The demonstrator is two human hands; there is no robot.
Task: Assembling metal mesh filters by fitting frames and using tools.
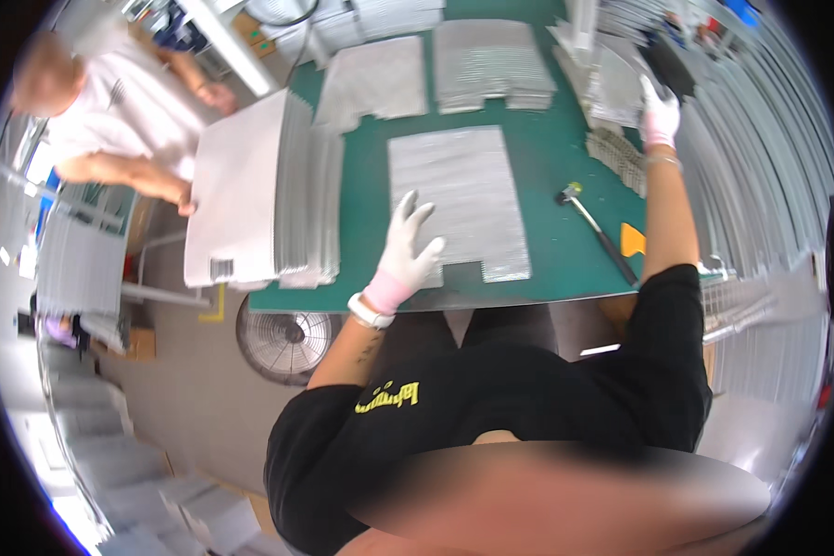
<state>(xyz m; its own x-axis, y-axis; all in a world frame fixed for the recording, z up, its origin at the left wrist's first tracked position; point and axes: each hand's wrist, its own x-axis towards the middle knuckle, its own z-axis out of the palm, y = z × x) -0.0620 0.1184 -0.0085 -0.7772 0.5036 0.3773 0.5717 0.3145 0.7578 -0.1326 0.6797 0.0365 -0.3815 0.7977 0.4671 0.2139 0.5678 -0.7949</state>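
Note:
My left hand (405,248), in a white glove with a pink cuff, is open with its fingers spread. It hovers at the left edge of a flat silvery panel (468,190) with a notch in its near edge, lying on the green table. Stretched out to the far right, my right hand (660,116) wears a similar glove. Its fingers look apart, close to a dark flat piece (669,65) and some silvery wrapped material (618,88); whether they touch is unclear. A hammer (600,232) with a black handle lies between the panel and my right forearm.
Stacked panels (496,60) and another silvery panel (375,79) lie at the table's far side. Upright panels (241,190) stand at the left, where a co-worker's hand (183,199) touches them. An orange scraper-like piece (632,240) lies near the hammer. A floor fan (292,338) stands below.

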